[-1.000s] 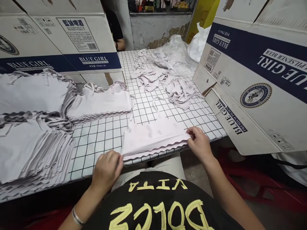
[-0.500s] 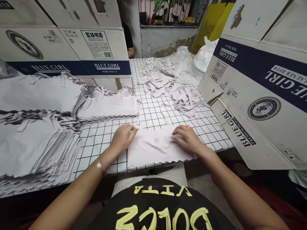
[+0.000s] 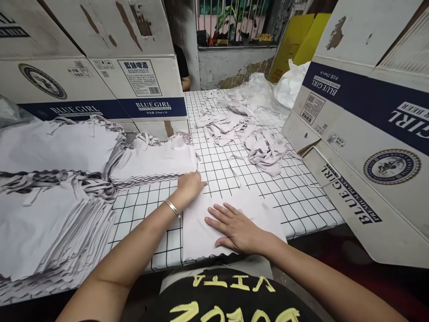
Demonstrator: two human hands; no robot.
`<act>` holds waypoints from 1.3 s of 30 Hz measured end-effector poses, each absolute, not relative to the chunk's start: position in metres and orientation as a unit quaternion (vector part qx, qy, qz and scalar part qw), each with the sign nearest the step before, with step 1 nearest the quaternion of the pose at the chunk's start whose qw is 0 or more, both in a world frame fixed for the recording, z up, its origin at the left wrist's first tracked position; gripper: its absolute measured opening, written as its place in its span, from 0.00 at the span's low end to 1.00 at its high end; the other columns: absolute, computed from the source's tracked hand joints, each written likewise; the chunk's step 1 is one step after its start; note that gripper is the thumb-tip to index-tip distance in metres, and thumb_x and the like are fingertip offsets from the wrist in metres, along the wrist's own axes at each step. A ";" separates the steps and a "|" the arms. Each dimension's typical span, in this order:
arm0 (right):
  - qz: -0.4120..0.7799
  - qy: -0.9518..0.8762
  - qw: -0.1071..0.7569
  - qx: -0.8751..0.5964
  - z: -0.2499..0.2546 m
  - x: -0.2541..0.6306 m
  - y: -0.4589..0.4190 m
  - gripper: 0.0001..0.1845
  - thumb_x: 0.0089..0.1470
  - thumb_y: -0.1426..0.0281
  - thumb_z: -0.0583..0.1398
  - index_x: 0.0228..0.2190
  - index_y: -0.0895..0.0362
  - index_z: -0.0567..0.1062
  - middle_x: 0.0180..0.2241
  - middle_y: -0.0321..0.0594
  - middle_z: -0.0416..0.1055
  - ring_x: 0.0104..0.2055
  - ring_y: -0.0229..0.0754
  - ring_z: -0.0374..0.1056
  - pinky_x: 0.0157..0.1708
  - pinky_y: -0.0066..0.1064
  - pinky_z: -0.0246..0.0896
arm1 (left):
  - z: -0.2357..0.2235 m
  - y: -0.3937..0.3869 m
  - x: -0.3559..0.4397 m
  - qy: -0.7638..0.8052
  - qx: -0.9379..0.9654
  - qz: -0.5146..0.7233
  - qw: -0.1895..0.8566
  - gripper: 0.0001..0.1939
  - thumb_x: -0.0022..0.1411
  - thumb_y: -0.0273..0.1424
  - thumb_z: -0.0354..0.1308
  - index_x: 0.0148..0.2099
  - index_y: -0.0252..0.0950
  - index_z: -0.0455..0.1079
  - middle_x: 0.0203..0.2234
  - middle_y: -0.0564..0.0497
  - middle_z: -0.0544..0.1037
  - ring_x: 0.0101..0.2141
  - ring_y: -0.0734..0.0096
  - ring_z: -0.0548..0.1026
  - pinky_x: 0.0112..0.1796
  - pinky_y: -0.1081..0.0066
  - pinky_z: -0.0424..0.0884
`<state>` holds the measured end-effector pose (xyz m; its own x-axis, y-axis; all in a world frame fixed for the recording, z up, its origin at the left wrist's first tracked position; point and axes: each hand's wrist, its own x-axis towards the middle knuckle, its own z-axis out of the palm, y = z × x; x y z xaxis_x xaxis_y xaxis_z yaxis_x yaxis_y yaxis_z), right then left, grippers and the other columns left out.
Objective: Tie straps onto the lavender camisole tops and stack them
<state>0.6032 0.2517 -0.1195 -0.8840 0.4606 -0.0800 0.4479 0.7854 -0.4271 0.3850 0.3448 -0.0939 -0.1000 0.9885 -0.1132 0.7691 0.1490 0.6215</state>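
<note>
A pale pink camisole (image 3: 197,232) lies flat at the table's front edge, its wavy hem toward me. My right hand (image 3: 236,228) presses on the middle of it, palm down with the fingers spread. At its upper left corner, my left hand (image 3: 190,188) is closed, fingers curled where a thin strap runs; the fingertips are hidden. Another thin strap (image 3: 234,163) stretches away from the camisole's top edge. Just beyond my left hand is a stack of folded camisoles (image 3: 154,158).
Taller stacks of camisoles (image 3: 43,228) fill the table's left side. Crumpled pink garments (image 3: 263,147) and clear plastic (image 3: 258,89) lie farther back on the grid-patterned cloth (image 3: 304,210). Large cartons stand at left (image 3: 150,105) and right (image 3: 348,120). Part of a person (image 3: 182,67) shows behind the left carton.
My right hand has moved left and toward me, flattening onto the camisole's middle. My left hand has shifted slightly right and curled at the corner. The view has tilted up slightly.
</note>
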 end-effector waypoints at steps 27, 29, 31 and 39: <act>0.511 -0.721 0.291 -0.366 -0.085 0.595 0.283 0.20 0.60 0.57 0.55 0.49 0.53 0.73 0.50 0.46 0.71 0.54 0.47 0.64 0.56 0.46 0.58 | 0.002 0.354 0.367 0.383 0.701 0.415 0.436 0.10 0.55 0.25 0.60 0.40 0.35 0.79 0.36 0.47 0.82 0.42 0.64 0.78 0.47 0.64 0.73; 0.565 -0.637 0.375 -0.368 -0.069 0.588 0.302 0.17 0.55 0.59 0.60 0.44 0.53 0.75 0.46 0.43 0.72 0.49 0.44 0.67 0.52 0.41 0.60 | 0.004 0.344 0.370 0.395 0.699 0.393 0.448 0.11 0.56 0.27 0.60 0.42 0.35 0.79 0.37 0.46 0.82 0.42 0.63 0.78 0.48 0.64 0.72; 0.604 -0.600 0.405 -0.333 -0.053 0.581 0.317 0.16 0.50 0.61 0.65 0.41 0.53 0.76 0.43 0.40 0.72 0.45 0.41 0.66 0.48 0.37 0.61 | 0.004 0.338 0.372 0.410 0.686 0.395 0.453 0.12 0.56 0.28 0.60 0.42 0.34 0.79 0.36 0.46 0.82 0.42 0.62 0.78 0.49 0.63 0.72; 0.693 -0.595 0.286 -0.289 -0.027 0.559 0.338 0.14 0.45 0.60 0.69 0.30 0.58 0.79 0.29 0.37 0.71 0.29 0.33 0.60 0.31 0.27 0.57 | 0.004 0.340 0.373 0.437 0.684 0.385 0.440 0.14 0.54 0.23 0.55 0.39 0.34 0.79 0.37 0.48 0.82 0.41 0.64 0.78 0.43 0.67 0.74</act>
